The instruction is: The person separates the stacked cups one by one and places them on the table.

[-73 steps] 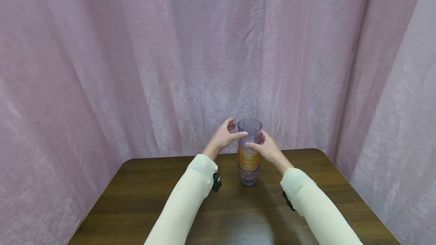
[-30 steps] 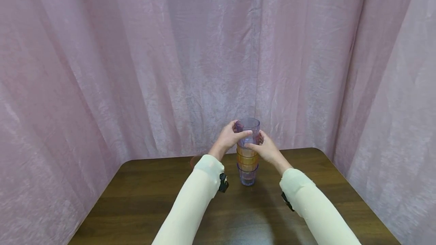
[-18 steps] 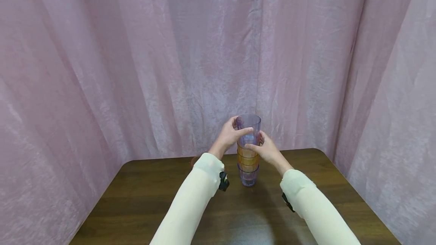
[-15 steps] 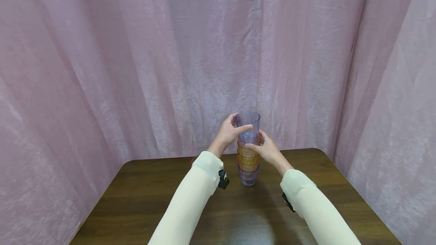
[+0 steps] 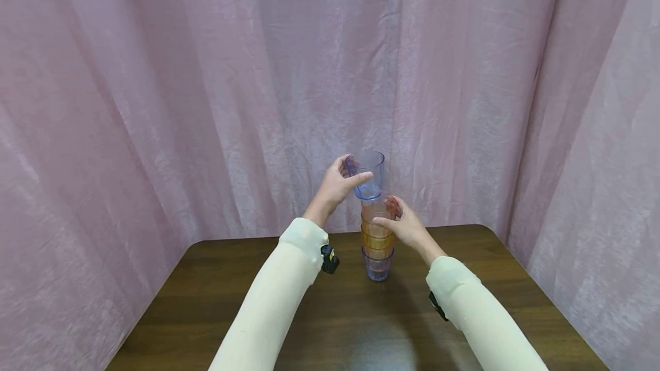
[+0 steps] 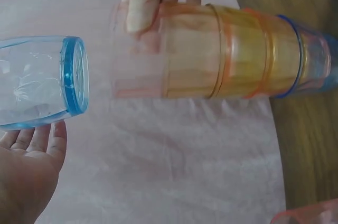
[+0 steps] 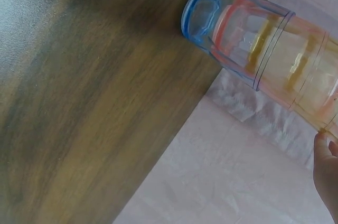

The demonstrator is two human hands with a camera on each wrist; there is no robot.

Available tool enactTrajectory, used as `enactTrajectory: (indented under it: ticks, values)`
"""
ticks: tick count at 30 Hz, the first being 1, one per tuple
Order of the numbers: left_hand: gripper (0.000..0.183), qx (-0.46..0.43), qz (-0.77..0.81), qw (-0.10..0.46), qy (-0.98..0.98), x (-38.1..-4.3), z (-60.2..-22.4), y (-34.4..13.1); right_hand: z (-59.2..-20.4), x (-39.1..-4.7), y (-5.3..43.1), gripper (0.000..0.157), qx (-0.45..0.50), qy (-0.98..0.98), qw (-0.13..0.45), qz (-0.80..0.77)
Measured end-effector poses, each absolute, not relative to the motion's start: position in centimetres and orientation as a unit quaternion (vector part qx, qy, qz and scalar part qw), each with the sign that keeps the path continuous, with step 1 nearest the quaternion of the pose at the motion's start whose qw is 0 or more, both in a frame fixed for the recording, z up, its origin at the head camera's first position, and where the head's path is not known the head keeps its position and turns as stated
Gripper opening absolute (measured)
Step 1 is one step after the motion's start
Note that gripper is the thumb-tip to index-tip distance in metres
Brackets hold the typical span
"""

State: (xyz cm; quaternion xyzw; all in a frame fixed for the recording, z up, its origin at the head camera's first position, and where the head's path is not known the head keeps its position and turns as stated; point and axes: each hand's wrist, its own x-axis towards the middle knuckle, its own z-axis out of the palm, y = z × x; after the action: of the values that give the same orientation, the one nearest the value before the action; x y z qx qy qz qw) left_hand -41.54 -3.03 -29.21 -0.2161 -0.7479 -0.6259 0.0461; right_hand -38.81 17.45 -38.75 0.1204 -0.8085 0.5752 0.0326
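Note:
My left hand grips a clear blue plastic tumbler by its side, thumb across the front. In the left wrist view the blue tumbler is apart from the stack, its thick blue base facing the top rim. Below it stands an upright stack of nested tumblers, pink at the top, then yellow and orange, with a blue one at the bottom on the table. My right hand holds the stack near its top, thumb in front and fingers behind. The right wrist view shows only part of that hand.
The stack stands near the back edge of a brown wooden table. Close behind hangs a pink curtain, with another stretch along the right. A pinkish-red tumbler shows at the lower corner of the left wrist view.
My left hand has taken hold of the top blue tumbler, drawn it up out of the stack and shifted it slightly left. The right hand has stayed on the stack.

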Motion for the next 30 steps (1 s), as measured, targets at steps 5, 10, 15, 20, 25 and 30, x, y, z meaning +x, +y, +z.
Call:
enactTrajectory:
  ticks: [5,10,15,20,25,30]
  values:
    - [0.090,-0.211,-0.619,0.065,-0.753,-41.8,-28.7,-4.6,-38.8,-38.9,17.4,0.097,0.120,-0.812,0.037,0.571]
    - [0.091,-0.199,-0.623,0.072,-0.753,-42.0,-28.5,-6.4,-38.8,-38.9,17.4,0.096,0.118,-0.811,0.043,0.571]
    - [0.086,-0.186,-0.635,0.085,-0.745,-42.4,-28.4,-8.2,-38.7,-38.6,17.6,0.098,0.110,-0.812,0.047,0.571]
    - [0.080,-0.174,-0.644,0.098,-0.738,-42.8,-28.8,-9.9,-38.7,-38.5,17.9,0.100,0.112,-0.815,0.051,0.567]
    - [0.081,-0.158,-0.648,0.112,-0.737,-43.1,-29.5,-11.8,-38.9,-38.6,18.1,0.100,0.108,-0.816,0.050,0.566]
    - [0.081,-0.141,-0.641,0.121,-0.745,-43.3,-30.4,-13.8,-39.0,-38.7,18.1,0.099,0.112,-0.811,0.053,0.572]
